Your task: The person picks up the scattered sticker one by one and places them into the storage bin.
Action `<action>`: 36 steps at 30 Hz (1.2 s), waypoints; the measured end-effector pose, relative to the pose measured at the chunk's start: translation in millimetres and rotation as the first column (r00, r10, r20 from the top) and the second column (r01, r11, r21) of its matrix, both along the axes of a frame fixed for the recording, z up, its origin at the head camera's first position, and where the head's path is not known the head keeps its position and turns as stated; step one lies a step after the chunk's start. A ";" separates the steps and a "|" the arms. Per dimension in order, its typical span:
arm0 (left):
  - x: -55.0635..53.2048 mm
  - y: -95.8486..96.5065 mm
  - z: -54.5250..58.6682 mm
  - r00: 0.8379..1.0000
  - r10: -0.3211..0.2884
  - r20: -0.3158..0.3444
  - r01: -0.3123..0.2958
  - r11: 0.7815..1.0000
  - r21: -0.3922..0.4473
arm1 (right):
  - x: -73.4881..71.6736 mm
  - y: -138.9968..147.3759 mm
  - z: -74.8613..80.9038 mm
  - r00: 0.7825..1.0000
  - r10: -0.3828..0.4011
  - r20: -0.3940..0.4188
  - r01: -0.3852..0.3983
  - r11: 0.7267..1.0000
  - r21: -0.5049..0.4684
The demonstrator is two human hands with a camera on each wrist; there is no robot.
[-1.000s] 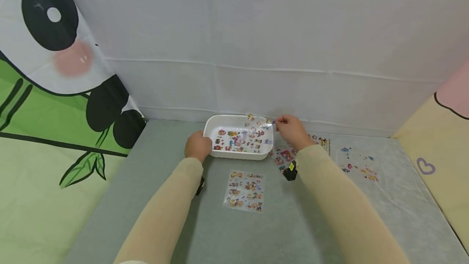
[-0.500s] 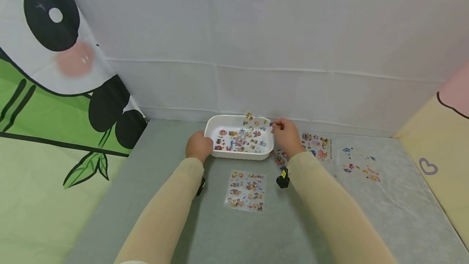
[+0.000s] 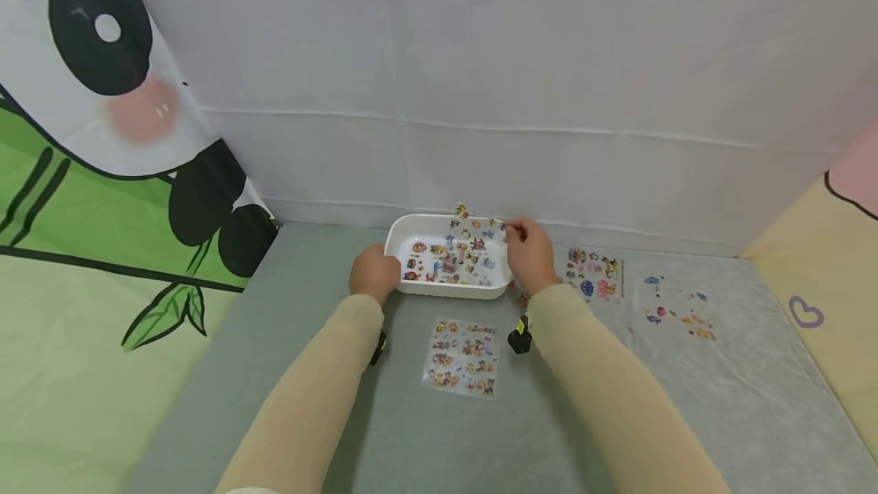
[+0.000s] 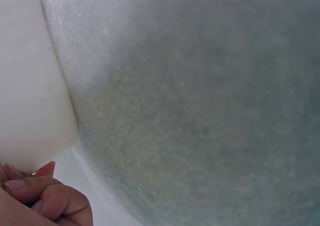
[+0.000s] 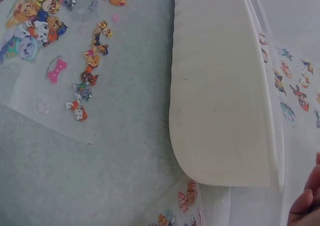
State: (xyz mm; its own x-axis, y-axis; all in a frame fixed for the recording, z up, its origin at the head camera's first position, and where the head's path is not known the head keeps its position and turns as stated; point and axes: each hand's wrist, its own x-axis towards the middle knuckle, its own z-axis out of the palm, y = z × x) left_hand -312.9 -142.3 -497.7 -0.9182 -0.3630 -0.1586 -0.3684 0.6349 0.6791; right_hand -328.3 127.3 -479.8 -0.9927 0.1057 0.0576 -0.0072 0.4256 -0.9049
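Note:
A white plastic tray (image 3: 449, 292) stands on the grey cloth, with colourful stickers showing inside. My left hand (image 3: 375, 273) grips its left end; in the left wrist view the curled fingers (image 4: 57, 198) are at a corner of the tray (image 4: 30, 76). At the right end, my right hand (image 3: 531, 254) pinches the edge of a clear sticker sheet (image 3: 475, 233), which leans over the tray's back right part. The right wrist view has this sheet (image 5: 295, 88) beyond the tray's wall (image 5: 220, 96), and only part of the hand (image 5: 305, 201) shows.
Another clear sticker sheet (image 3: 461, 358) lies flat in front of the tray. More sheets lie to the right: one (image 3: 595, 273) partly under the right forearm, and a sparser one (image 3: 679, 307) farther out. A white cloth wall (image 3: 480, 166) rises behind the tray.
My right hand has moved left to the tray's right rim, carrying the sticker sheet farther over the tray. More of the sheet on the right is uncovered. The left hand keeps its hold.

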 end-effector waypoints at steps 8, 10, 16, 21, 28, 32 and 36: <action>-1.8 -0.3 -1.5 1.000 -0.002 0.004 0.002 1.000 -0.013 | 1.6 -2.7 -1.2 0.998 0.067 -0.015 -0.065 0.991 0.115; -1.6 -0.8 -1.2 1.000 -0.004 -0.001 0.004 1.000 -0.015 | 2.2 -4.0 -3.4 0.995 0.097 -0.013 -0.094 0.983 0.157; -0.2 -1.2 -1.0 1.000 -0.004 -0.013 0.004 1.000 -0.021 | 3.2 -9.4 -9.2 0.991 0.136 -0.008 -0.130 0.965 0.229; 0.5 -1.0 -0.3 1.000 -0.014 -0.016 0.013 1.000 -0.022 | 3.9 -11.7 -8.4 0.987 0.161 -0.024 -0.147 0.942 0.302; -1.2 -1.1 -2.5 1.000 -0.011 -0.020 0.010 0.999 -0.032 | 5.8 -10.1 -10.2 0.978 0.196 -0.071 -0.153 0.906 0.394; -1.9 -2.1 -3.6 1.000 -0.011 -0.023 0.010 0.999 -0.032 | 6.2 -8.5 -11.1 0.977 0.187 -0.100 -0.132 0.907 0.400; -1.8 -2.1 -3.5 1.000 -0.012 -0.022 0.011 0.999 -0.031 | 9.2 -7.4 -12.6 0.975 0.191 -0.115 -0.131 0.910 0.394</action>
State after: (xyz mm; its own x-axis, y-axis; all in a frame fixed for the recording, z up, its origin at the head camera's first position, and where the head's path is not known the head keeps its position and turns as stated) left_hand -314.7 -144.5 -501.2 -0.9253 -0.3572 -0.1273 -0.3464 0.6598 0.6668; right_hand -319.2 119.9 -492.4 -0.9712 -0.1146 0.2087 -0.2260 0.7196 -0.6566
